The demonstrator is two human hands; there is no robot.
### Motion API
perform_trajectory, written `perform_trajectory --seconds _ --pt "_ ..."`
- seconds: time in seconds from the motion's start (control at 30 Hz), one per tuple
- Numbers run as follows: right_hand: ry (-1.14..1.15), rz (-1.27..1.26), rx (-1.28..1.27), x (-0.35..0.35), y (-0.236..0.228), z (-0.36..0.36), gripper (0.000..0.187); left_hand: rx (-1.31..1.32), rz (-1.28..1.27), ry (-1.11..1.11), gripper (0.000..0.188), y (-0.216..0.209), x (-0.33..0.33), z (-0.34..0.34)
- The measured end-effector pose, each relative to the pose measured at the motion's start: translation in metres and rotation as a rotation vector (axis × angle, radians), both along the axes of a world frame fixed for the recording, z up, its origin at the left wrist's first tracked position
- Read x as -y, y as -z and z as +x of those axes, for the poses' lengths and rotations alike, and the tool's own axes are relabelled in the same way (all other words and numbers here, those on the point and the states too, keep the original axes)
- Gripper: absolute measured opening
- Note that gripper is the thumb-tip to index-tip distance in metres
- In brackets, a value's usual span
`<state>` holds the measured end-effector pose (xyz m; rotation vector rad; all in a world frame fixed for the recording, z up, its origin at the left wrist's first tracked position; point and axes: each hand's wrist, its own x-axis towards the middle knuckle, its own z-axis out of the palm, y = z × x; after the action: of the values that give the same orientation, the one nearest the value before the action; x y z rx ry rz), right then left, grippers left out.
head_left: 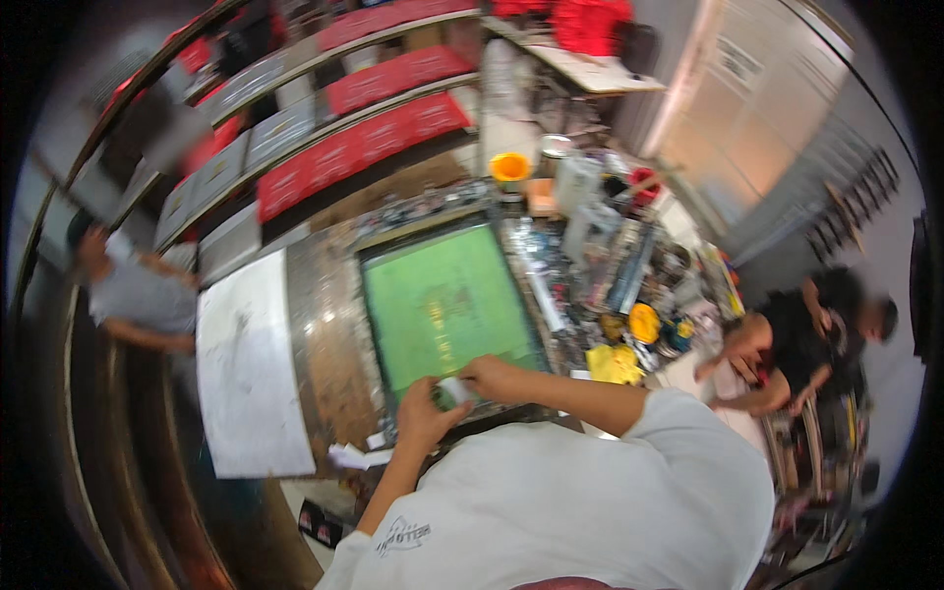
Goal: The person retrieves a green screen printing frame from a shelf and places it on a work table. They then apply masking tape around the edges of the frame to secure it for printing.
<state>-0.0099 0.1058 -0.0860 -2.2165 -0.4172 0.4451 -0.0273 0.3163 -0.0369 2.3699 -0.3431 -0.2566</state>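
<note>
In front of me lies a printing screen (433, 285) with green mesh in a dark frame, faint yellow and dark marks at its middle. Over its near edge my left hand (425, 418) is wrapped round a small pale roll of tape (453, 392). My right hand (497, 380) is closed at the roll's right side, fingertips pinched at its edge. Whether a loose end of tape is between those fingers is too blurred to tell. Both forearms reach in from the lower edge.
A white sheet (246, 374) covers the table's left. At right, bottles, an orange-yellow tub (509, 168) and a yellow cloth (615, 364) crowd together. Red printed pieces (364, 147) lie on boards beyond. One person (143, 285) stands left; others (787, 334) sit right.
</note>
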Motion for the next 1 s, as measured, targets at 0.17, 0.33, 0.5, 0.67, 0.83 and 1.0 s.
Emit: perform_trajectory --seconds 0.17,0.33,0.5,0.67,0.83,1.0 --pt "0.078 0.062 0.079 0.011 -0.012 -0.003 0.019 0.046 0.032 0.024 0.069 -0.007 0.011 0.004" --pt "0.056 0.015 0.036 0.007 -0.011 -0.012 0.017 0.058 0.032 0.090 0.070 -0.003 0.003 -0.007" --pt "-0.005 -0.148 0.217 0.003 -0.017 -0.019 0.019 0.090 -0.013 0.127 0.071 -0.002 0.002 -0.008" --pt "-0.171 -0.348 0.485 0.002 -0.012 -0.024 0.018 0.064 -0.003 0.067 0.069 0.001 0.002 -0.015" --pt "-0.317 -0.489 0.530 -0.002 -0.020 -0.025 0.021 0.029 -0.006 0.020 0.068 0.002 0.002 -0.019" --pt "-0.265 -0.355 0.357 -0.004 -0.018 -0.028 0.021 -0.032 -0.005 -0.011 0.071 -0.001 0.005 -0.021"
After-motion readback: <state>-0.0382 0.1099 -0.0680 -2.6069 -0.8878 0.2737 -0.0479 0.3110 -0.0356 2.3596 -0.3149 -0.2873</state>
